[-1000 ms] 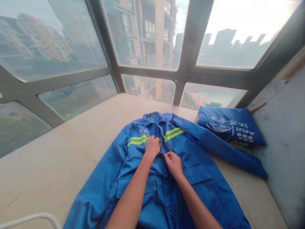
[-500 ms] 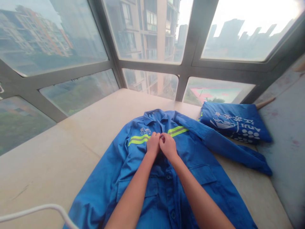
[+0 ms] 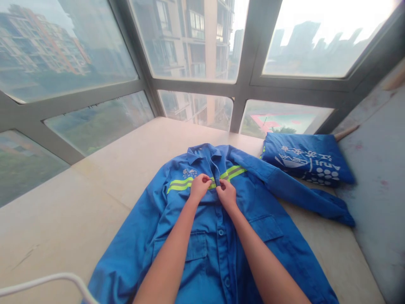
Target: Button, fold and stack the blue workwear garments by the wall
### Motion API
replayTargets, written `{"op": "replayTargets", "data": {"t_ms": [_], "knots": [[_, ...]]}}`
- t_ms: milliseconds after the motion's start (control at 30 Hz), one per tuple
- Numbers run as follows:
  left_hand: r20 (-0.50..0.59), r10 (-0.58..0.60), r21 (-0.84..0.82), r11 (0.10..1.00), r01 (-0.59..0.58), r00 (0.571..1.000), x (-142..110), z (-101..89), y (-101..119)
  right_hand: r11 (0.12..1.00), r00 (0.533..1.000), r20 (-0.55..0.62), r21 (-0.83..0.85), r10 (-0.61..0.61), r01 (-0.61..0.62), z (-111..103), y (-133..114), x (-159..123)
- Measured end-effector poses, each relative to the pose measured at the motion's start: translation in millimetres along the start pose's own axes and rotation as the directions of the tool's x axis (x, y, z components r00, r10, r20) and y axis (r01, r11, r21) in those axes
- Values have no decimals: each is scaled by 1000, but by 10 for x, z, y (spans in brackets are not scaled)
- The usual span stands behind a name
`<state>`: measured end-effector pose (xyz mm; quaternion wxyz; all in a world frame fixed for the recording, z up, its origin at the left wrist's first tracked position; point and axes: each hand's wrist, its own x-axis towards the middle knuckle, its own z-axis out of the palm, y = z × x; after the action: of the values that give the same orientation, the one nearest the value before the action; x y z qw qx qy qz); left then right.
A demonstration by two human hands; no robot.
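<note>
A blue work jacket (image 3: 253, 236) with yellow-green reflective stripes lies front up on the beige platform (image 3: 79, 211), collar towards the windows. My left hand (image 3: 198, 187) and my right hand (image 3: 226, 193) meet at the chest, just below the collar. Each pinches one edge of the jacket's front opening at the height of the stripes. Buttons lower down the front look fastened. The jacket's one sleeve stretches out to the right.
A folded blue garment (image 3: 306, 164) with white lettering lies at the back right, beside a grey wall. Large windows with grey frames surround the platform. A white curved rail (image 3: 47, 282) shows at the lower left.
My right hand has moved up from the mid-chest to join my left hand near the collar. Both hands now sit slightly apart, on the two front edges.
</note>
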<state>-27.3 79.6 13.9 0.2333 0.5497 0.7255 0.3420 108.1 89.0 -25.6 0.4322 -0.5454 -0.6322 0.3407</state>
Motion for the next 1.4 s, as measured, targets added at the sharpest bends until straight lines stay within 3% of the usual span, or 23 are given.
{"op": "replayTargets", "data": {"t_ms": [100, 200, 467, 633, 833, 1000, 1167, 1400], "knots": [[6, 10, -29, 1000, -10, 1000, 0, 54, 37, 987, 999, -26, 160, 19, -15, -23, 42, 16], [-17, -2, 15, 1000, 2, 1000, -16, 91, 82, 980, 999, -45, 198, 13, -4, -16, 57, 17], [-80, 45, 108, 993, -36, 996, -63, 82, 103, 994, 995, -57, 63, -84, 88, 45, 81, 10], [-64, 118, 114, 987, -111, 991, -90, 59, 77, 984, 986, -11, -63, -166, 165, 56, 58, -10], [-74, 164, 149, 977, -152, 984, -140, 112, 146, 981, 985, 27, -86, -171, 173, 43, 20, -20], [-84, 131, 128, 985, -120, 988, -119, 169, 207, 983, 987, 16, -85, -159, 160, 30, 5, -36], [-78, 55, 35, 998, -52, 995, -45, 181, 137, 978, 975, 95, -40, -200, 205, -8, -41, -62], [-123, -4, -30, 1000, 0, 992, -30, 253, 57, 989, 989, 48, -36, -138, 140, -1, -61, -52]]}}
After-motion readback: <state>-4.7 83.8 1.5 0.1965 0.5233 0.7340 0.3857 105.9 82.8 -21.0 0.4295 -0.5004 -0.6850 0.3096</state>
